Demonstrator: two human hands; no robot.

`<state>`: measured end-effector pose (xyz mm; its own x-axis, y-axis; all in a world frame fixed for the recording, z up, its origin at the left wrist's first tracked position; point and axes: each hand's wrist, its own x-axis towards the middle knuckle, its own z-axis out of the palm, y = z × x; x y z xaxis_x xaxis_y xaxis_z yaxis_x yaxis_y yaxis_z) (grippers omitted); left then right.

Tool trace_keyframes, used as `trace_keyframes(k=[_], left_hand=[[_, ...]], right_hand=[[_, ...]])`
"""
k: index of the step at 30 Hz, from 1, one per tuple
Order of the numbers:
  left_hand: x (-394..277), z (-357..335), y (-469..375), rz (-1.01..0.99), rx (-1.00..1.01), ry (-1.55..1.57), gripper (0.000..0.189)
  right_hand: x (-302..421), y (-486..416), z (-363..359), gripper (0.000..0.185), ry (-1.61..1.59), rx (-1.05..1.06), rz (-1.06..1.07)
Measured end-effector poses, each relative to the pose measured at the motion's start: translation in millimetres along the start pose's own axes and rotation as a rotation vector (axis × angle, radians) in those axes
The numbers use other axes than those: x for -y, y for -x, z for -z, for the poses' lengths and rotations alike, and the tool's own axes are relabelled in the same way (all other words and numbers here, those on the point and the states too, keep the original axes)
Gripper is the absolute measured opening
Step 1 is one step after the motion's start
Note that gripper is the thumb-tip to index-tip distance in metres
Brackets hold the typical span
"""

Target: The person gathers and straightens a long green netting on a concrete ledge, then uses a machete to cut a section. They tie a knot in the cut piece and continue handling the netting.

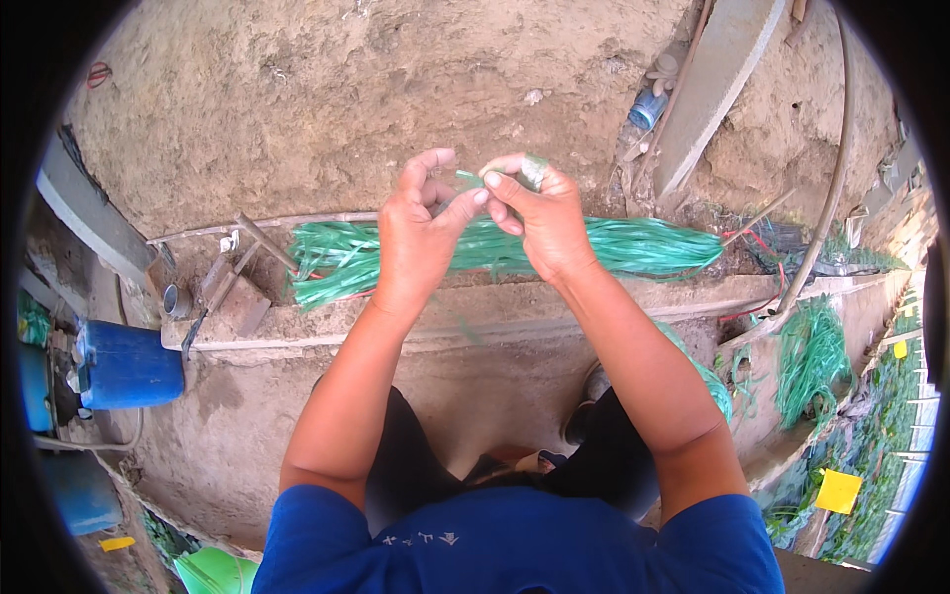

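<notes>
Both hands are raised close together in front of me, above a long bundle of green plastic strips (646, 245) lying on a low ledge. My right hand (538, 211) pinches a short piece of green plastic strip (469, 177) between thumb and index finger; some green strip is also wrapped around that index finger. The thumb tip of my left hand (427, 215) meets the right hand's fingertips beside the piece, and its index finger is raised and curled. Whether the left thumb also grips the strip cannot be told.
Wooden sticks (267, 241) stand at the bundle's ends. A blue plastic drum (132, 364) is at the left, with a small metal can (177, 300) near it. More green strips (813, 360) hang at the right, near a curved pole (827, 189). A concrete post (712, 89) leans at the earthen wall.
</notes>
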<state>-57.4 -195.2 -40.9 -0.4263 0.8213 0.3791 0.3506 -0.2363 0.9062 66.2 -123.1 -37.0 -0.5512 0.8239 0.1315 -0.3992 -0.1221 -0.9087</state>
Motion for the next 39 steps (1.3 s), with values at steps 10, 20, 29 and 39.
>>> trace_keyframes(k=[10,20,29,39], left_hand=[[-2,-1,2,-0.171,-0.050,-0.079,0.014],[-5,1,-2,0.039,-0.088,0.431,0.006],[3,-3,-4,0.040,0.011,0.396,0.007],[1,2,-8,0.313,-0.086,0.653,0.011]], right_hand=[[-2,-1,4,0.005,-0.038,0.033,0.046],[6,-3,6,0.008,0.024,0.066,-0.004],[12,-1,8,0.004,0.285,0.104,-0.088],[15,-3,18,0.009,0.110,0.102,-0.200]])
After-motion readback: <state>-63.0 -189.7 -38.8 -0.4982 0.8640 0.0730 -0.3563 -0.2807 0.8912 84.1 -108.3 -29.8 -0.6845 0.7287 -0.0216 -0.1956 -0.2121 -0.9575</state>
